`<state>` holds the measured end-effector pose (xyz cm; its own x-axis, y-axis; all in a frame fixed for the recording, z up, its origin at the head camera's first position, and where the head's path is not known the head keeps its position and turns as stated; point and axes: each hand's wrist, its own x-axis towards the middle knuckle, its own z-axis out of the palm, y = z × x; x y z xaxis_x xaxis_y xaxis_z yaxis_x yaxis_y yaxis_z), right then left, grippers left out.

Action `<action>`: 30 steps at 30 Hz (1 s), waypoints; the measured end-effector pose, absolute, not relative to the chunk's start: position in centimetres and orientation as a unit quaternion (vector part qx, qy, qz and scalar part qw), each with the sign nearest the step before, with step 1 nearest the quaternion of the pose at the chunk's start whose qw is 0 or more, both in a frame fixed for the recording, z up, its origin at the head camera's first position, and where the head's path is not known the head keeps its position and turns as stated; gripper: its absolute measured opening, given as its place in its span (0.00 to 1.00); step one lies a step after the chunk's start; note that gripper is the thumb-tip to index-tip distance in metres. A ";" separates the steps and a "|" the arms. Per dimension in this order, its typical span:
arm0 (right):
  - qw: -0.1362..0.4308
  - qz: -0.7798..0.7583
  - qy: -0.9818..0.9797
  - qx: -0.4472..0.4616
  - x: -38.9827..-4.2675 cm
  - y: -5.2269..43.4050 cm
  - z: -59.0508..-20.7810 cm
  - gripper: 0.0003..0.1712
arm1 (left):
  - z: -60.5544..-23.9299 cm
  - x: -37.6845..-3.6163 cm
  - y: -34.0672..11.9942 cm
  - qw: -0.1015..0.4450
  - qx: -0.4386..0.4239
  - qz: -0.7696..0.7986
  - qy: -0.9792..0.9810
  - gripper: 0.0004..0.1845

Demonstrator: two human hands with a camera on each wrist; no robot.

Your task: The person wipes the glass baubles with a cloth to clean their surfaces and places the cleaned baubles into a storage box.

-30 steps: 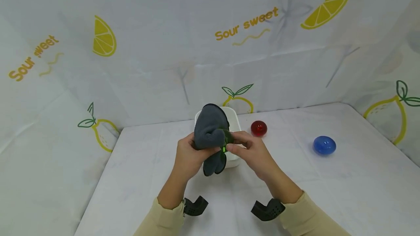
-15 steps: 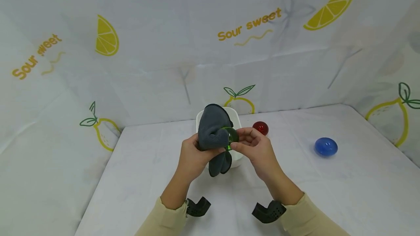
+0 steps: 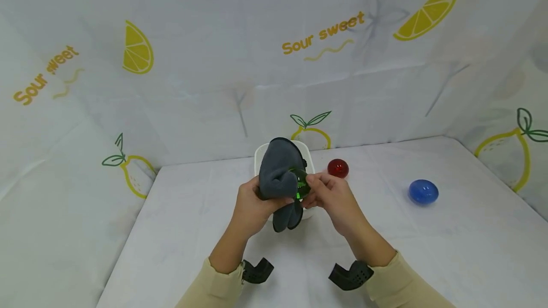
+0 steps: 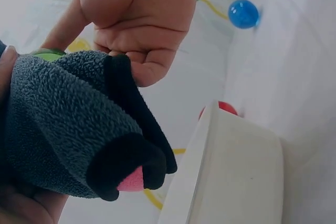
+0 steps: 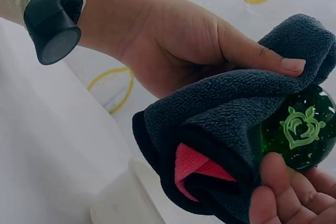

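Hands rubbing a green glass ball with a grey cloth above a white tub.

The left hand [image 3: 250,201] grips the grey cloth [image 3: 280,175], wrapped partly round the green ball [image 5: 296,127]; the right hand [image 3: 331,198] pinches the ball from below, directly over the white tub [image 4: 236,171]. The smooth ball could likely slip from the fingertips and drop into the tub. I cannot see inside the tub. Right of the tub on the counter [image 3: 428,246] sit 1 red ball [image 3: 338,168] and, farther right, 1 blue ball [image 3: 423,191].
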<state>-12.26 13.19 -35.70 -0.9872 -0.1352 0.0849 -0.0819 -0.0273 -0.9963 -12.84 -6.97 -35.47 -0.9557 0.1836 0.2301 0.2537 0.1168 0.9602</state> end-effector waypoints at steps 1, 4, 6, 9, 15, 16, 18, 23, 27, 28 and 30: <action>0.026 -0.712 0.697 -0.080 -12.3 13.2 -35.7 0.23 | -35.5 -12.9 -7.0 0.029 -0.152 -0.647 -0.746 0.24; 0.043 -0.716 0.690 -0.092 -12.3 13.3 -35.6 0.24 | -35.7 -13.0 -7.0 0.036 -0.173 -0.648 -0.741 0.23; 0.042 -0.720 0.686 -0.097 -12.3 13.3 -35.5 0.24 | -35.8 -13.1 -7.0 0.041 -0.180 -0.649 -0.738 0.21; 0.030 -0.723 0.684 -0.096 -12.3 13.3 -35.5 0.22 | -36.0 -13.1 -6.9 0.046 -0.175 -0.650 -0.738 0.20; -0.018 -0.702 0.706 -0.092 -12.3 13.2 -35.8 0.21 | -35.9 -13.2 -6.8 0.057 -0.154 -0.645 -0.746 0.21; -0.027 -0.695 0.713 -0.094 -12.2 13.2 -35.8 0.22 | -35.9 -13.2 -6.9 0.058 -0.151 -0.644 -0.748 0.21; -0.044 -0.682 0.723 -0.101 -12.2 13.2 -35.9 0.24 | -35.8 -13.2 -6.9 0.057 -0.146 -0.642 -0.751 0.22; -0.075 -0.666 0.729 -0.138 -11.9 13.1 -36.0 0.29 | -35.6 -13.2 -7.1 0.049 -0.132 -0.636 -0.759 0.23; -0.105 -0.654 0.728 -0.178 -11.9 13.1 -36.0 0.32 | -35.6 -13.2 -7.1 0.047 -0.129 -0.637 -0.759 0.22; -0.114 -0.648 0.729 -0.187 -11.9 13.0 -36.0 0.32 | -35.6 -13.2 -7.1 0.046 -0.129 -0.638 -0.758 0.22; -0.131 -0.638 0.731 -0.203 -11.9 13.0 -35.9 0.33 | -35.6 -13.2 -7.1 0.042 -0.129 -0.643 -0.753 0.22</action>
<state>-11.94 12.98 -35.89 -0.8833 -0.1290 0.4507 -0.4641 0.1043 -0.8796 -13.21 -7.10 -35.61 -0.9632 0.1405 0.2293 0.2485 0.1388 0.9586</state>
